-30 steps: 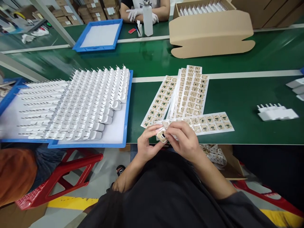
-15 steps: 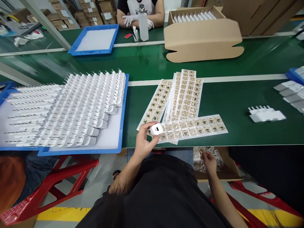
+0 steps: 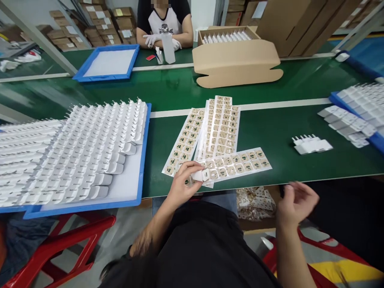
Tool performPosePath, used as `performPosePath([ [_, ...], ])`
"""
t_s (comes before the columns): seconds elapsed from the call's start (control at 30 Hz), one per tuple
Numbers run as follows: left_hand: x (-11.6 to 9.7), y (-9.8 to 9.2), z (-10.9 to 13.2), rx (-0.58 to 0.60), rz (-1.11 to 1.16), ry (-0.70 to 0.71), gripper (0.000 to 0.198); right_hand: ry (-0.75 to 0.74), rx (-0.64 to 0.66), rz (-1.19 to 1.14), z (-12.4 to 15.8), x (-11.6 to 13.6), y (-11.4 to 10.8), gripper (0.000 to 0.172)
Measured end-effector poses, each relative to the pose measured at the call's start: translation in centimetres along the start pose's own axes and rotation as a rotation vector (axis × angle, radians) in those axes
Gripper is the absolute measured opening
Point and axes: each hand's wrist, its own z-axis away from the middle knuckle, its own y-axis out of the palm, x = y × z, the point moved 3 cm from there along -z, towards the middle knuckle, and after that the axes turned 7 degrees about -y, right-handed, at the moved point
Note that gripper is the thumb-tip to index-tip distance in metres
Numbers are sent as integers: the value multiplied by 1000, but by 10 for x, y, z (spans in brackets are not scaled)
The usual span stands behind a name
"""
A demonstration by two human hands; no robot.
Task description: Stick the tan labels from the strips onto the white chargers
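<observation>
My left hand is closed around a white charger, pinching it between thumb and fingers, with its dark port turned away to the right. It is just above a label sheet lying at the table's front edge. More label sheets are fanned out in a pile behind it. My right hand hangs over the front edge on the right, fingers loosely bent and thumb apart, with nothing visible in it. Beyond it, a short row of white chargers lies on the green table.
On the left, a blue tray holds rows of white chargers. Another blue tray and a bottle stand near a gloved person opposite. A cardboard box is at the back. Below the edge, a box holds crumpled label scraps.
My right hand has risen from the scrap box and moved right, near the table edge. My left hand has tilted the charger, so its port face points further right. The view has shifted.
</observation>
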Motion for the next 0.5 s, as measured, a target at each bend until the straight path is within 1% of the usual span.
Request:
performPosePath([
  [0.03,-1,4,0,38,-20,3,39,-65,156,-109,1,23,10,38],
  [0.07,-2,8,0,83,-42,4,41,-156,372,-219,4,49,21,41],
  [0.1,-2,12,1,128,-65,5,43,-290,589,-283,11,76,33,47],
  [0.13,-3,16,3,170,-86,4,47,-429,760,-299,19,100,43,55],
  [0.17,-2,20,5,204,-103,3,51,-530,884,-304,27,120,52,60],
  [0.2,-1,24,7,225,-112,4,55,-605,950,-327,34,136,60,62],
  [0.27,1,28,11,247,-104,0,60,-672,961,-382,41,153,71,54],
  [0.33,5,29,13,247,-81,-19,62,-665,902,-424,39,151,74,45],
  [0.37,7,27,13,234,-79,-30,63,-641,853,-417,33,144,73,41],
  [0.43,10,19,12,190,-121,-51,61,-544,704,-325,11,118,66,37],
  [0.5,15,8,11,140,-216,-67,53,-397,475,-145,-22,79,55,34],
])
